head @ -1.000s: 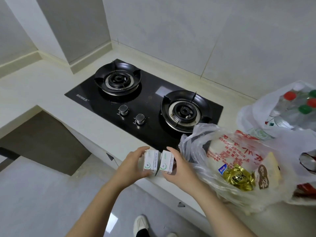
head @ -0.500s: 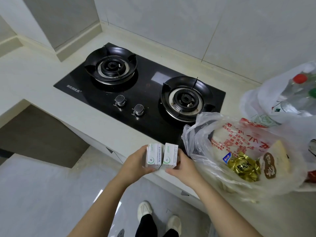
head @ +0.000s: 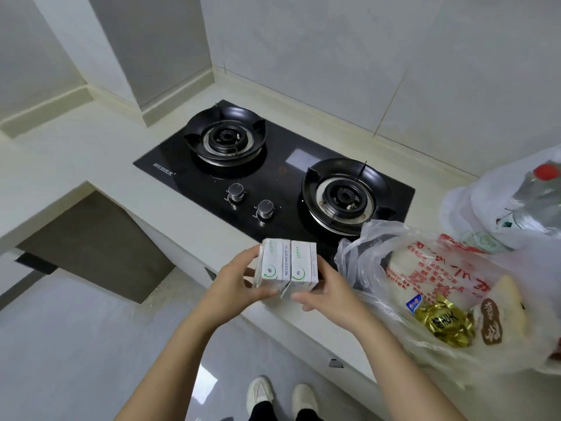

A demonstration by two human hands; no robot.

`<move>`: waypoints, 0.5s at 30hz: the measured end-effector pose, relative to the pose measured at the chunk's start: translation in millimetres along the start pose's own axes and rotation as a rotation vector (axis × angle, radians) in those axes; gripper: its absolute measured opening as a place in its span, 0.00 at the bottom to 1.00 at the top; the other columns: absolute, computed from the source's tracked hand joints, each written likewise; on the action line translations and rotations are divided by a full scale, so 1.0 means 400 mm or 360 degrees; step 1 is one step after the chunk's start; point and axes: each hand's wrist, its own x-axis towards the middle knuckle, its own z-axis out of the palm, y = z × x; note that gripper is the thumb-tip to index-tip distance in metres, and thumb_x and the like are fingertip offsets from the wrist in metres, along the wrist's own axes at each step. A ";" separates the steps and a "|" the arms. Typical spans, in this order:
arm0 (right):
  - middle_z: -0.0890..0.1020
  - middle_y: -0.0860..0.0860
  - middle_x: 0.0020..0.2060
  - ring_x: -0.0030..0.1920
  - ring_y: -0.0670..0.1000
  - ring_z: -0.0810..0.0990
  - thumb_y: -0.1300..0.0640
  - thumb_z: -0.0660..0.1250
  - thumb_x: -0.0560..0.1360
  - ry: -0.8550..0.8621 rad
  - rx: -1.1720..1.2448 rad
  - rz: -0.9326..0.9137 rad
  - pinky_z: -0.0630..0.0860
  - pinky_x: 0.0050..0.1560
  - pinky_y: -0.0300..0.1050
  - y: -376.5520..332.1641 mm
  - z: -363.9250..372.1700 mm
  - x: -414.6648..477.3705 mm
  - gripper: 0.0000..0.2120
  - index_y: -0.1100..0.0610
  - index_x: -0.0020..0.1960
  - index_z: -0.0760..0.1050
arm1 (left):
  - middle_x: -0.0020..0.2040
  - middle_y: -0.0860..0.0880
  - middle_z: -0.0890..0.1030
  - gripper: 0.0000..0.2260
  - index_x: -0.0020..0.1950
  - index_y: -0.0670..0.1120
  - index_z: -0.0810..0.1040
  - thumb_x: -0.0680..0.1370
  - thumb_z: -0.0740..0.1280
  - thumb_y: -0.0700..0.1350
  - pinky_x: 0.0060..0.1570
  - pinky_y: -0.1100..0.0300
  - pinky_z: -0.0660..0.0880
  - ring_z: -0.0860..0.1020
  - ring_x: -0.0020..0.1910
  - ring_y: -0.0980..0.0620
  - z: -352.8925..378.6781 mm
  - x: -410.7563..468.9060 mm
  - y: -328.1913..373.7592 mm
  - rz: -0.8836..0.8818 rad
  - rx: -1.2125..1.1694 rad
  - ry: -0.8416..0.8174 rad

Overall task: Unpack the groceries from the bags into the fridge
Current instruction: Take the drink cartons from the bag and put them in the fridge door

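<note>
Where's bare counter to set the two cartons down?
Free: the counter left of the hob, out to the corner pillar; a narrow strip between hob and front edge, by the held cartons. Crowded: right of the hob, two plastic bags.

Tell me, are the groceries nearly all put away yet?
Not nearly. Done: two small cartons are out of the bags. In hand: the left hand grips the left carton and the right hand grips the right carton, side by side over the counter edge. Left: the clear bag holds a gold packet and more, and the white bag holds a red-capped bottle. No fridge is in view.
</note>
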 end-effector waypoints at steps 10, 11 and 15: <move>0.79 0.47 0.60 0.51 0.59 0.81 0.59 0.77 0.66 -0.0456 -0.0006 -0.0583 0.78 0.40 0.42 -0.256 -0.006 0.033 0.38 0.42 0.71 0.67 | 0.64 0.60 0.77 0.36 0.73 0.59 0.66 0.67 0.76 0.54 0.52 0.49 0.79 0.79 0.57 0.49 -0.078 -0.171 0.178 0.0086 -0.0180 0.0831; 0.79 0.47 0.60 0.51 0.60 0.80 0.61 0.78 0.67 -0.0533 -0.0005 -0.0631 0.77 0.40 0.42 -0.271 0.002 0.036 0.38 0.41 0.71 0.67 | 0.63 0.61 0.77 0.37 0.73 0.60 0.66 0.67 0.77 0.55 0.52 0.50 0.79 0.79 0.57 0.49 -0.077 -0.195 0.190 0.0069 -0.0186 0.0923; 0.78 0.49 0.62 0.50 0.62 0.79 0.64 0.76 0.70 -0.0816 0.0020 -0.0760 0.76 0.40 0.41 -0.321 0.055 0.038 0.38 0.39 0.72 0.66 | 0.54 0.70 0.79 0.32 0.71 0.58 0.68 0.70 0.75 0.46 0.44 0.67 0.77 0.80 0.50 0.61 -0.064 -0.281 0.239 -0.0008 -0.0159 0.1280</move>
